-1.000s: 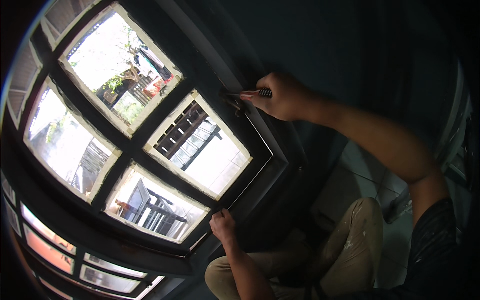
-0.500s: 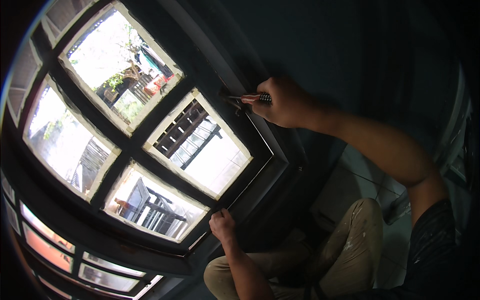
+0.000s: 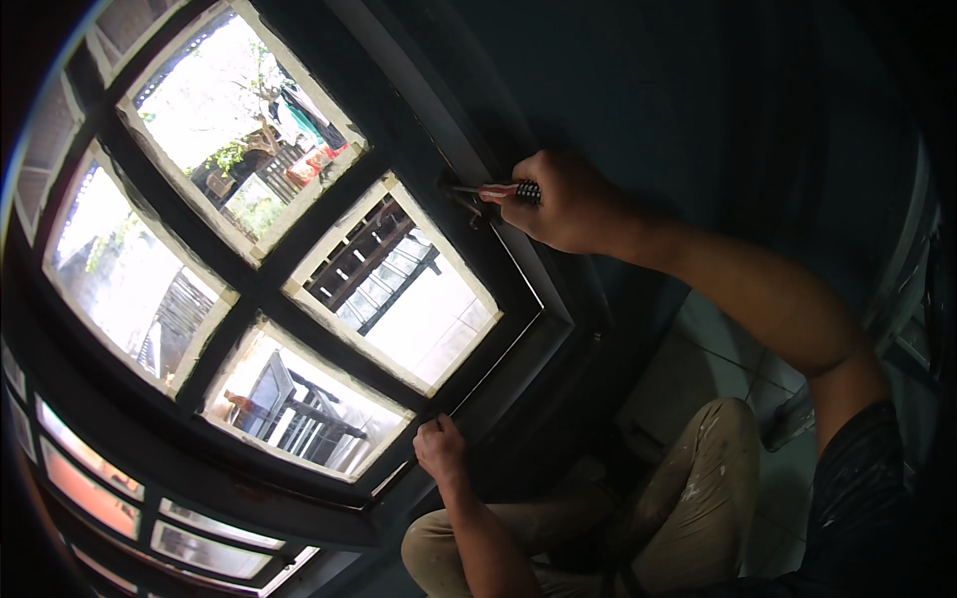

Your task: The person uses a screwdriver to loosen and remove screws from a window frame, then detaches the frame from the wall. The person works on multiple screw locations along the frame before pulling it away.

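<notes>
A screwdriver point(image 3: 508, 192) with a red, dark-dotted handle is in my right hand point(image 3: 563, 204), its fingers wrapped round it. The shaft reaches left to a dark metal latch point(image 3: 469, 204) on the edge of the dark window frame point(image 3: 269, 287). My left hand point(image 3: 441, 448) has its fingers curled at the lower edge of that frame, below a pane point(image 3: 404, 289); the fingertips are partly hidden. The panes have pale, rough borders of what looks like tape.
A second row of small panes point(image 3: 209, 548) runs along the lower left. My bent legs point(image 3: 708, 468) rest over a tiled floor point(image 3: 778, 528) at the lower right. A dark wall point(image 3: 678, 100) fills the upper right. A yard with a tree and railings shows through the glass.
My right hand with the screwdriver has shifted slightly, first down, then a little up, staying at the latch. My left hand stays at the frame's edge. The view has drifted very slightly.
</notes>
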Tool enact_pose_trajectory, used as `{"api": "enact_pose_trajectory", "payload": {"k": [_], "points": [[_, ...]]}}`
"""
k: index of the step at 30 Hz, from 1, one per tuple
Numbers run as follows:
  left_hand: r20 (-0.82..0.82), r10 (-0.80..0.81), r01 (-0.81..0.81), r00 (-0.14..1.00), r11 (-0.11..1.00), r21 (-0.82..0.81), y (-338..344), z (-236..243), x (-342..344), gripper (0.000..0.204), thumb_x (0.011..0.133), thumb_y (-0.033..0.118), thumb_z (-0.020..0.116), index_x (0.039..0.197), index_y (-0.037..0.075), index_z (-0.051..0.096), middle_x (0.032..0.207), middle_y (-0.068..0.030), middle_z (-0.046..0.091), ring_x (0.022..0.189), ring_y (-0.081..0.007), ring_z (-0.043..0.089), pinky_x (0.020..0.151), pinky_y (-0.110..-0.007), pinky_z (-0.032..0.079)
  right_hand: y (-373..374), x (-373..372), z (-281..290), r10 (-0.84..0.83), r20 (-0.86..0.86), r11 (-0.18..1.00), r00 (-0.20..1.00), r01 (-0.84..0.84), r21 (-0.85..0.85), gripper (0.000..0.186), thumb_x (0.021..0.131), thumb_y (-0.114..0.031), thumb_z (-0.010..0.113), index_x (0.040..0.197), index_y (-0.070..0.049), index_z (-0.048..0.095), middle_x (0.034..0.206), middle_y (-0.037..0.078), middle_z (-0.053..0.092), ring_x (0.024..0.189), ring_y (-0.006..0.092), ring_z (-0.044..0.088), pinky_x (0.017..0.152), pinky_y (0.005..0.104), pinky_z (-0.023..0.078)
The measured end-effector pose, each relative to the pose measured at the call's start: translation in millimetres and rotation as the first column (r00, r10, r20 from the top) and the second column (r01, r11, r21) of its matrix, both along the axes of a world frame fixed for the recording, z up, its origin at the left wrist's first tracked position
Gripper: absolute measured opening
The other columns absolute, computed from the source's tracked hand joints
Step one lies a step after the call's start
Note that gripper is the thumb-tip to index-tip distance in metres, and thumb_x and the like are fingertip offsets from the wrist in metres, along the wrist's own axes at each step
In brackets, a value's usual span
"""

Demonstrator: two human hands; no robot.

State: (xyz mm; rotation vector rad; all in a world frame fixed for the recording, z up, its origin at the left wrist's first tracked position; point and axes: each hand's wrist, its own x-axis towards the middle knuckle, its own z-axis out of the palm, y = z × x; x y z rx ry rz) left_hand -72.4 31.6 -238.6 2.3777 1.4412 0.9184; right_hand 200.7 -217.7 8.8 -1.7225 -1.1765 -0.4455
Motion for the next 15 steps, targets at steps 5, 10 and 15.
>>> {"api": "enact_pose_trajectory", "payload": {"k": [5,10,15], "points": [[-0.008,0.008,-0.009,1.000,1.000,-0.025,-3.6,3.7,0.8,0.042,0.100,0.036,0.060,0.093,-0.002,0.077,0.100,-0.0293,0.074,0.098,-0.0518,0.071,0.088,-0.059,0.055,2.3,0.3,-3.4,-0.002,0.004,1.000,1.000,0.002,0.025,0.033,0.092,-0.027,0.080,0.091,0.005,0.073,0.069,0.018,0.071,0.064,0.0292,0.075,0.063,0.0395,0.059],[-0.017,0.001,-0.001,1.000,1.000,-0.010,-3.8,3.9,0.8,0.042,0.100,0.035,0.060,0.093,-0.002,0.076,0.098,-0.0293,0.074,0.097,-0.0519,0.071,0.088,-0.060,0.055,0.5,-3.8,0.0,0.004,-0.025,1.000,1.000,-0.003,0.017,0.031,0.093,-0.026,0.078,0.089,0.005,0.073,0.069,0.018,0.071,0.065,0.0291,0.075,0.063,0.0400,0.058],[-0.006,-0.009,0.009,1.000,1.000,0.011,-5.6,5.4,-0.6,0.041,0.101,0.035,0.060,0.092,-0.002,0.076,0.097,-0.0293,0.074,0.096,-0.0521,0.070,0.087,-0.060,0.055,-2.3,-6.7,5.2,0.003,-0.027,1.000,1.000,-0.003,0.005,0.032,0.093,-0.025,0.077,0.088,0.005,0.074,0.069,0.018,0.071,0.066,0.0288,0.075,0.063,0.0404,0.058]]}}
